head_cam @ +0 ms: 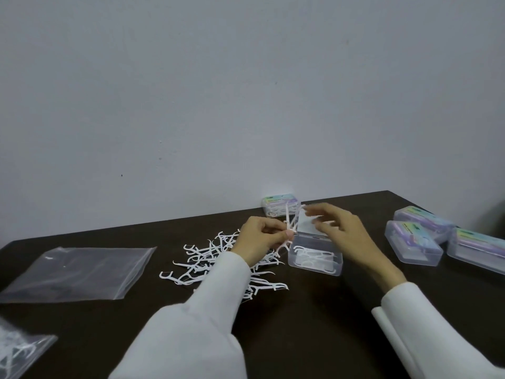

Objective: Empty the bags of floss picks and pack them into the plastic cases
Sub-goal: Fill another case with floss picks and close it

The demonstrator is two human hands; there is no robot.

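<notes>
Five clear plastic cases sit on the dark brown table (314, 310): one open case (315, 258) in the middle holding a few white floss picks, three closed (413, 243) at right, one (280, 205) far by the wall. Two clear bags: an empty one (73, 272) at left, another (19, 351) near left holding picks. The left hand (262, 237) pinches several picks above a loose pile (218, 261). The right hand (340, 231), blurred, fingers loosely spread, hovers over the open case.

This looks like a plain packing station in a bare room, though the sort of building cannot be told. A dark wooden table (314, 324) stands pushed against an unadorned pale grey wall (246, 91). On it lie loose floss picks (207, 258), clear zip bags (79, 272) and several labelled plastic cases (412, 242), and the person wears long white sleeves (213, 310).
</notes>
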